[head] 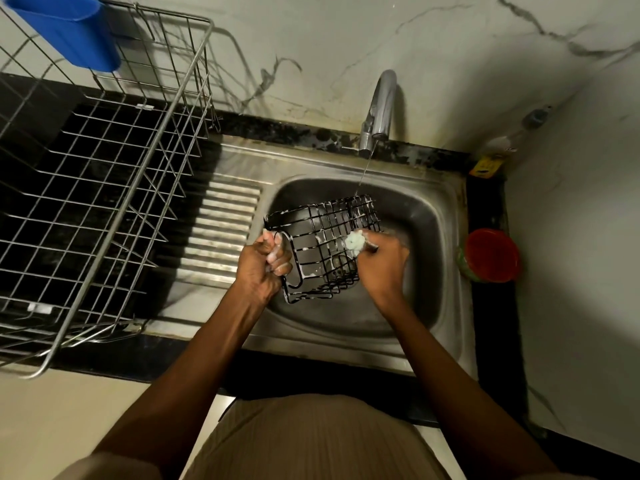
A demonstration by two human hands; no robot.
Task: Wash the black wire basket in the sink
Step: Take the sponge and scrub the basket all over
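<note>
The big steel dish rack [100,188] fills the counter on the left, its left side cut off by the frame edge, and a blue cup [69,32] hangs at its top corner, half out of view. Beside it, the steel sink [429,216] is dim, its drain hidden behind the black wire basket [322,244], held tilted over the bowl with suds on its wires. The tap [379,109] runs a thin stream onto the basket's far rim. The left hand [265,266] grips the basket's looped handle, fingers curled tight. The right hand [381,258] pinches a soapy scrubber [355,241] against the mesh. A red-lidded jar [490,254] sits near the sink's right edge; a blurred bottle [498,148] stands in the corner.
</note>
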